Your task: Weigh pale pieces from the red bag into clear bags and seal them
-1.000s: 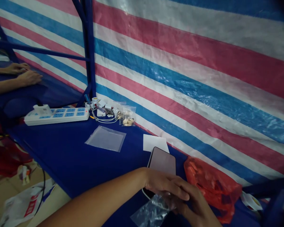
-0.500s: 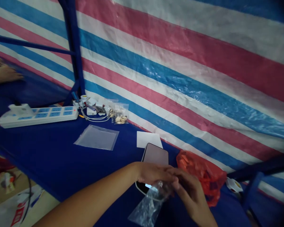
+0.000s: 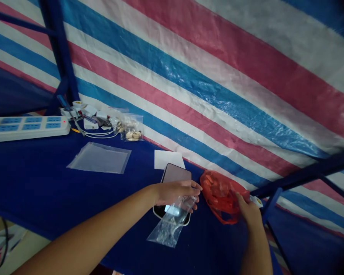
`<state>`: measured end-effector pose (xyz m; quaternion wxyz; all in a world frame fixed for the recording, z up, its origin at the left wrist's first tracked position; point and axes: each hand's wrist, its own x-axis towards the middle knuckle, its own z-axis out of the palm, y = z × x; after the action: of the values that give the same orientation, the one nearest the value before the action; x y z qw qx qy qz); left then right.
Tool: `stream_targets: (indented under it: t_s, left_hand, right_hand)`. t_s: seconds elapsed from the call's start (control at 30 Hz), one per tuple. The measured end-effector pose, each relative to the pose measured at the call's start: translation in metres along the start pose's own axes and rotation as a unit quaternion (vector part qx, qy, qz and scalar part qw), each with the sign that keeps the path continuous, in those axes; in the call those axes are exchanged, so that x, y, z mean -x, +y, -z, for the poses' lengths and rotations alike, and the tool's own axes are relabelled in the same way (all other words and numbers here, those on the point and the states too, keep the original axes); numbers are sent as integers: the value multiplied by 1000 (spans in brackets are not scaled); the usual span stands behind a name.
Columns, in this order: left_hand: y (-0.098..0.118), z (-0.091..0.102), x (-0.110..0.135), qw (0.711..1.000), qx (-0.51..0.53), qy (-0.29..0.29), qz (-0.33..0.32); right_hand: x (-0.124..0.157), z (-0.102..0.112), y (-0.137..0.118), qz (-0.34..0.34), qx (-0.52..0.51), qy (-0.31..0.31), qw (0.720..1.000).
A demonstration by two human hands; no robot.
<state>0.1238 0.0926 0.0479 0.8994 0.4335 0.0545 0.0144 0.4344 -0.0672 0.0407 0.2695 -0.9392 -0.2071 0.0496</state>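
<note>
- Blue table (image 3: 34, 183), striped sheet (image 3: 172, 72) behind
- L hand (image 3: 173, 192) holds clear bag (image 3: 166, 230) by one end, prob. so rest hangs loose
- R hand (image 3: 250, 210) at red bag (image 3: 218, 189); can't tell grip

A lane of blue tabletop (image 3: 60, 194) runs between the flat translucent plastic bag (image 3: 101, 158) and the left forearm (image 3: 103, 221); the left hand (image 3: 173, 192) and smartphone (image 3: 177, 173) block its right end, the striped tarpaulin (image 3: 172, 82) the back.

The left forearm stretches across from the phone's (image 3: 176, 173) near left; its grip (image 3: 174, 193) is over the phone, fingers curled. Well to the phone's right, the right forearm reaches forward, wrist bent, its grip (image 3: 249, 209) turned phoneward.
</note>
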Motion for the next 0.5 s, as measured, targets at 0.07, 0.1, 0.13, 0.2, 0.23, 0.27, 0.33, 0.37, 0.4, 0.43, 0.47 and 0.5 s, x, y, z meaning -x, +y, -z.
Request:
stream_targets:
  t_s: [0.07, 0.1, 0.13, 0.2, 0.23, 0.27, 0.33, 0.37, 0.4, 0.43, 0.47, 0.5]
  left_hand:
    - [-1, 0, -2, 1000, -3, 12, -5]
    - [-2, 0, -2, 1000, -4, 14, -7]
    - [-3, 0, -3, 1000, -3, 14, -9]
    - [-3, -1, -3, 1000, -2, 11, -11]
    - [-3, -2, -3, 1000, -1, 11, -12]
    - [-3, -2, -3, 1000, -1, 12, -13]
    - [-3, -3, -2, 1000, -1, 14, -12]
    - [-3, -4, -2, 1000, -1, 14, -11]
    - [-3, -4, -2, 1000, -1, 15, -9]
    - [-3, -4, -2, 1000, -2, 15, -8]
    - [-3, -4, -3, 1000, -2, 16, -7]
    - [-4, -4, -3, 1000, -1, 17, -6]
  right_hand:
    - [4, 0, -8, 1, -132, -27, 991]
    - [7, 1, -11, 25, -209, -49, 976]
    - [10, 3, -13, 64, -285, -76, 953]
    - [13, 5, -14, 150, -402, -120, 895]
    - [13, 5, -14, 174, -427, -118, 879]
    - [12, 3, -12, 179, -420, -99, 884]
    - [6, -7, -7, 157, -311, -32, 937]
    - [2, -13, -5, 152, -232, 9, 961]
    - [-3, -21, -3, 160, -154, 39, 974]
    - [-7, -29, -1, 178, -88, 52, 979]
    - [-11, -37, 0, 200, -37, 54, 978]
    - [-14, -44, 1, 221, 1, 52, 974]
